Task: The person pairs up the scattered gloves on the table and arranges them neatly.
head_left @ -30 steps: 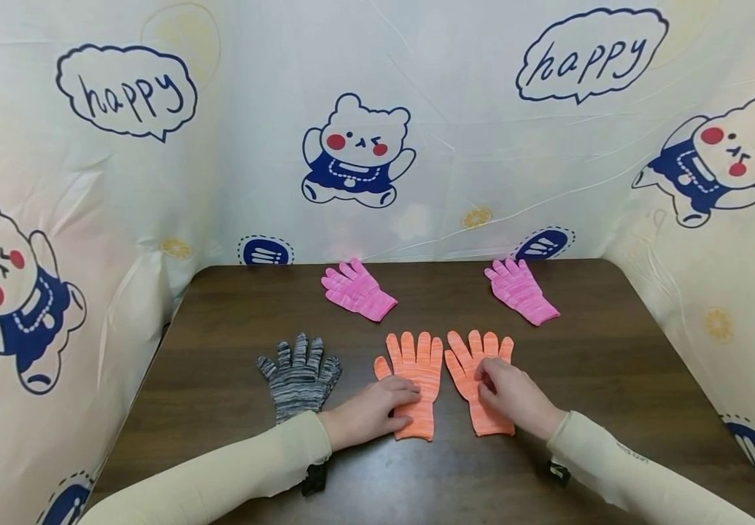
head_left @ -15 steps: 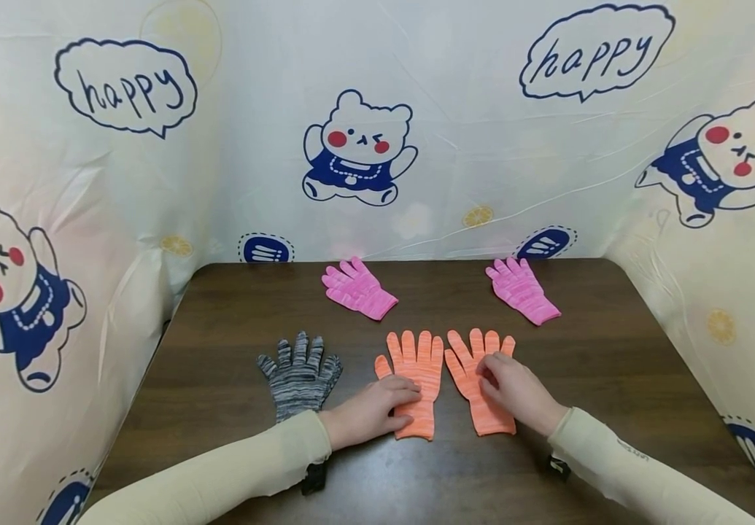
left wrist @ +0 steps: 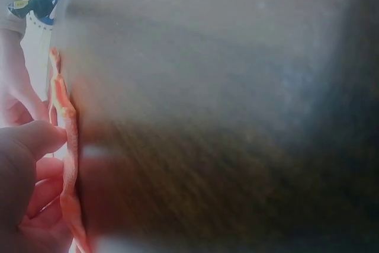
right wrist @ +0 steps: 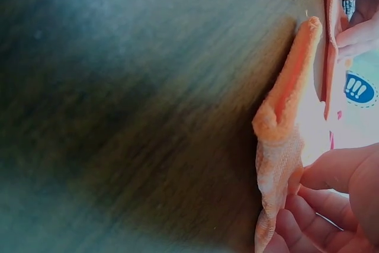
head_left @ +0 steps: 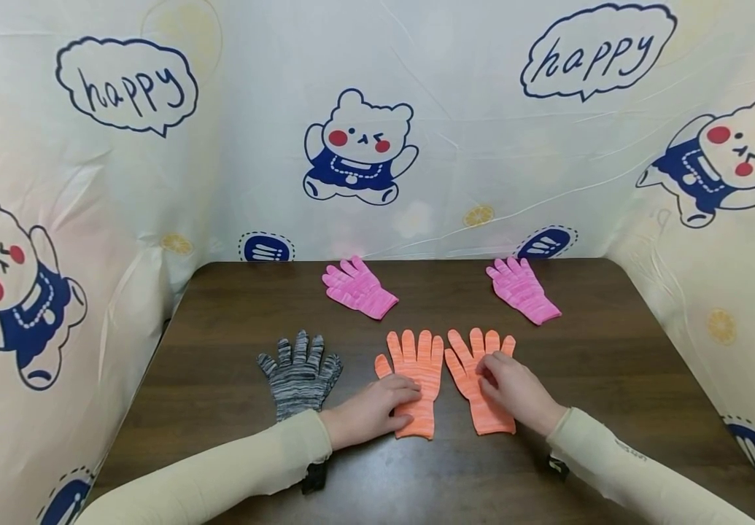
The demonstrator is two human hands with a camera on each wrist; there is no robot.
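Observation:
Two orange knitted gloves lie flat side by side on the dark wooden table [head_left: 377,481], fingers pointing away from me. My left hand [head_left: 369,413] rests on the left orange glove [head_left: 427,375], its relaxed fingers across the palm part. On the right orange glove [head_left: 466,368] rests my right hand [head_left: 524,394], fingertips down on the palm and fingers bent loosely. The left wrist view shows the thumb [left wrist: 44,137] right at the glove's edge. Seen from the right wrist, the cuff opening of the orange glove [right wrist: 278,164] faces the camera, with the thumb and fingers lying over the fabric.
A grey-black striped glove [head_left: 300,379] lies to the left, its cuff partly covered by my left sleeve [head_left: 265,456]. Farther back are two pink gloves, one left [head_left: 359,289] and one right [head_left: 523,292]. A printed curtain [head_left: 456,146] stands behind the table.

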